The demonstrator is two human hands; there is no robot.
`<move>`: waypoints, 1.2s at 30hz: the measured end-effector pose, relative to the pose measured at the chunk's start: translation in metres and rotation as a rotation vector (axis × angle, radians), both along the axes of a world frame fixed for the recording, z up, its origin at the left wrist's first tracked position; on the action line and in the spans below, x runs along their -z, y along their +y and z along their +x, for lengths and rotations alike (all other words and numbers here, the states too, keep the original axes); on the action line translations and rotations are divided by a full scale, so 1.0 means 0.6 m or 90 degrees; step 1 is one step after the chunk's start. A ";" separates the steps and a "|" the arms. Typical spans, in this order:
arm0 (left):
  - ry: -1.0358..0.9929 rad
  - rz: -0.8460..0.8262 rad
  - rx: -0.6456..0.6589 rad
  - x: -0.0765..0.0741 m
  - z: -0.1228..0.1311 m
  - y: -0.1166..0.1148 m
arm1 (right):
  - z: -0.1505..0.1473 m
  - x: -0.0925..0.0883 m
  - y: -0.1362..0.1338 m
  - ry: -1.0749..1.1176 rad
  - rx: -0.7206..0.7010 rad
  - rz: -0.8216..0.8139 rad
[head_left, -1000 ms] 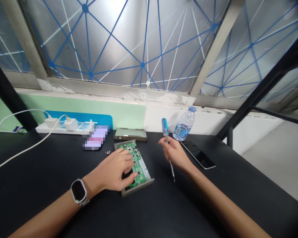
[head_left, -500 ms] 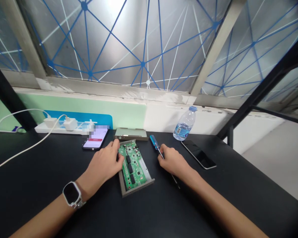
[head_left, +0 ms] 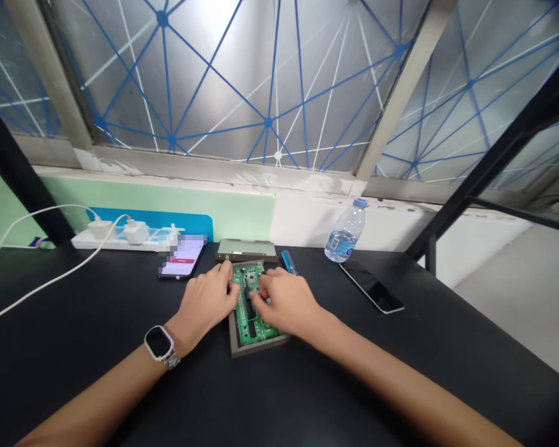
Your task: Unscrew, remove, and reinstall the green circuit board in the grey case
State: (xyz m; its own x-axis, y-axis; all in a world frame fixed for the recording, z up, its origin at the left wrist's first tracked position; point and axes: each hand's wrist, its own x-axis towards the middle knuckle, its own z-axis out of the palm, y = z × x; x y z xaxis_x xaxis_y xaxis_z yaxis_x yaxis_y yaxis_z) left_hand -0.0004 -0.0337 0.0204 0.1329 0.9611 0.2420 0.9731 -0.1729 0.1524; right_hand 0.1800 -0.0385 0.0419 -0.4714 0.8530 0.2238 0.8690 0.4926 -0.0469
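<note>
A green circuit board point(head_left: 243, 330) sits in a grey metal tray-like case point(head_left: 256, 349) on the black table. My left hand point(head_left: 209, 297) grips the case's left edge, thumb over the board and fingers curled along the side. Over the board's right half is my right hand point(head_left: 286, 301), its fingers bent in a pinch; whatever is between them is hidden. Just behind that hand lies a screwdriver with a blue handle point(head_left: 289, 262); the hand and forearm hide its shaft. Black components show on the board between the hands.
A flat grey metal cover point(head_left: 246, 249) lies behind the board. To the left are a lit phone point(head_left: 182, 261) and a white power strip point(head_left: 116, 241) with plugged-in chargers and cables. On the right stand a water bottle point(head_left: 343, 236) and a dark phone point(head_left: 372, 288) lying flat.
My right hand has let go of the screwdriver, left it on the table, and moved left onto the board. My left hand still grips the case, which appears slightly shifted right in view.
</note>
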 end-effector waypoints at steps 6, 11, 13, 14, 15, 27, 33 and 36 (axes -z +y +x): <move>0.014 -0.016 -0.005 -0.001 -0.001 -0.001 | -0.062 0.003 0.004 -0.089 0.029 -0.037; 0.020 -0.020 -0.005 -0.002 -0.002 -0.002 | -0.056 0.008 0.006 -0.081 0.060 -0.030; 0.022 -0.021 -0.012 -0.003 -0.001 -0.002 | -0.049 0.006 0.008 -0.081 0.070 -0.033; 0.023 -0.022 -0.013 -0.004 -0.001 -0.002 | -0.045 0.004 0.010 -0.082 0.076 -0.030; 0.025 -0.022 -0.012 -0.005 0.000 -0.002 | -0.040 0.001 0.012 -0.082 0.083 -0.024; -0.012 0.020 -0.007 -0.002 -0.006 -0.003 | 0.029 -0.032 0.034 -0.128 0.120 0.019; -0.274 0.019 0.104 -0.018 -0.001 -0.016 | 0.038 -0.061 0.025 -0.034 0.132 0.105; -0.565 -0.129 0.213 -0.019 0.009 -0.028 | 0.020 -0.064 0.010 0.067 0.090 0.146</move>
State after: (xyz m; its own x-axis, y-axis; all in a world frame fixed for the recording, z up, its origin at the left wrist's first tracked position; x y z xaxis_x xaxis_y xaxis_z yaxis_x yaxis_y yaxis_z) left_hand 0.0050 -0.0502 0.0315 0.2558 0.9413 0.2202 0.3948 -0.3096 0.8650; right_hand 0.1918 -0.0327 0.0805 -0.3153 0.8300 0.4602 0.9260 0.3752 -0.0424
